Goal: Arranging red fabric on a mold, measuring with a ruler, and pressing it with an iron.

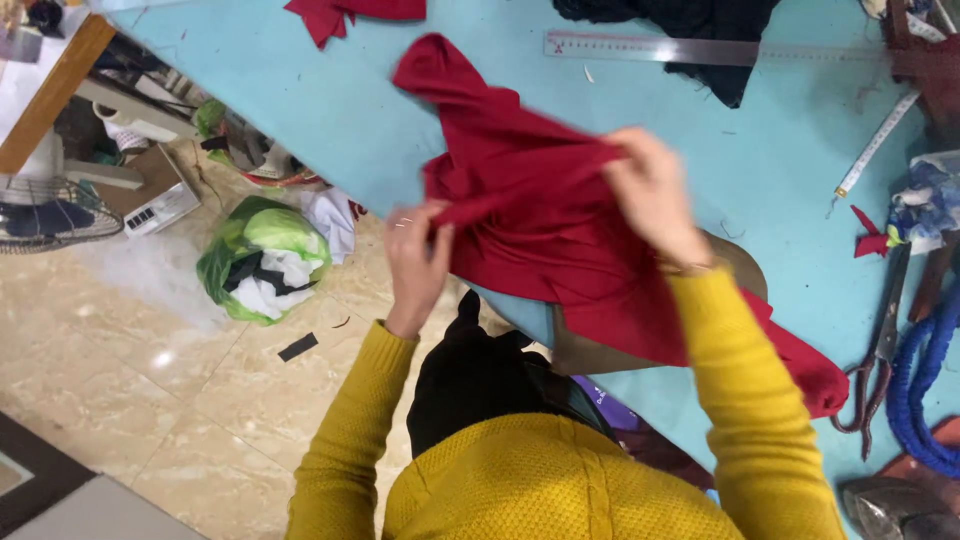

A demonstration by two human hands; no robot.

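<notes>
Yellow knitted sleeves point(740, 400) fill the near edge of the view, and from them both of the person's hands rise to the red cloth point(540, 230) spread over the edge of the pale blue table point(300, 90). The left hand point(418, 262) is closed in a pinch on a gathered fold at the cloth's near-left edge, fingers curled tight around it. The right hand point(655, 195) is likewise clamped on a bunched ridge of the same cloth, a little beyond and to the right of the left grip, so that a taut band of fabric runs between the two holds.

From the way it drapes and creases, the cloth looks light, soft and limp, with no stiffness of its own; it probably stretches a bit and would sag wherever it is let go. It is not fragile and does not look slippery. Edges and folded ridges seem the sound places to take hold, as both hands do now.

Beyond the right grip lies a steel ruler point(650, 48) across dark fabric point(700, 30). Well to the right of it lie scissors point(880, 350), a tape measure point(880, 140) and a blue cord point(925, 390). Left of the left grip, down on the floor, sits a green bag point(262, 258) of scraps.
</notes>
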